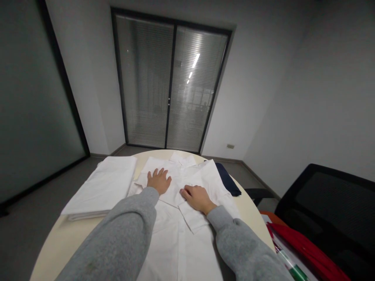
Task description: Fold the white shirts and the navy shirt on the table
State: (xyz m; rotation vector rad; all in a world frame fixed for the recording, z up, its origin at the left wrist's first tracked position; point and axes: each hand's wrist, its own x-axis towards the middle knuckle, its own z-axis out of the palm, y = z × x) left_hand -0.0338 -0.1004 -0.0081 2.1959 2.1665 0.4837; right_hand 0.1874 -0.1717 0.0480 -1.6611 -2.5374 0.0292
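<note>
On round table (252,210): left hand (159,180), right hand (197,197) flat, grip open, pressing white shirt (178,242).

Counter (58,244), round: bare strip along the near-left rim, open to a hand. Left part: folded white stack (102,187), a low obstacle. Centre: white shirt (181,234) lying flat, both hands and grey sleeves across it. Narrow bare gap between stack and shirt. Far right edge: dark folded cloth (230,181), touching the shirt. Off the right rim: red folders (301,246) and black chair (331,203), blocking that side.
</note>
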